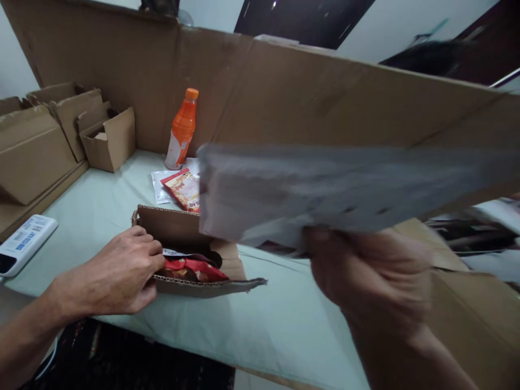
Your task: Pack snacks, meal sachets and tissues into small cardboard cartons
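My right hand (369, 271) is raised at the right, its thumb and fingers pinching the lower edge of a long, flat, greyish-white packet (284, 195). Motion blurs the packet, and its print cannot be read. My left hand (125, 271) is closed on the left end of a small open cardboard box (203, 291), its fingertips hooked over the wall. Inside that box lies a red packet (195, 270) with a darker, partly hidden packet behind it. The raised packet covers part of the box's far right side.
An orange drink bottle (182, 130) stands behind a red-and-cream packet (183, 189) and a white packet (160, 187). Folded cardboard boxes (109, 141) line the left. A white device (26, 244) lies at the left edge. A tall cardboard wall (134, 70) closes off the back.
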`<action>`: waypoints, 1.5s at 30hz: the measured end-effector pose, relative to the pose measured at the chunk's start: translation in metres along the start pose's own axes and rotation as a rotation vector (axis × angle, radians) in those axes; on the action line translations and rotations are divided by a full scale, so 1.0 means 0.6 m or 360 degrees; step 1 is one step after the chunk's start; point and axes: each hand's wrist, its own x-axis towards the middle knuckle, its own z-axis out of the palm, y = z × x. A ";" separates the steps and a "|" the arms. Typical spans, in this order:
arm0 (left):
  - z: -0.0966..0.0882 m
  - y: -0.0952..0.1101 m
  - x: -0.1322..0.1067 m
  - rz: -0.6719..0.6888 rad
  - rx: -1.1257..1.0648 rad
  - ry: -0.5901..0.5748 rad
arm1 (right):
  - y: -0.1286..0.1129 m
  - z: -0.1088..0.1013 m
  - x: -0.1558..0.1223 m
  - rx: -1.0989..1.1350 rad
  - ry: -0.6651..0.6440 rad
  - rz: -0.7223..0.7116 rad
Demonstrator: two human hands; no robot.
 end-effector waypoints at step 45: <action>0.090 0.010 -0.061 -0.0582 -0.0137 0.1068 | 0.067 0.055 0.003 -0.0058 -0.0894 0.0085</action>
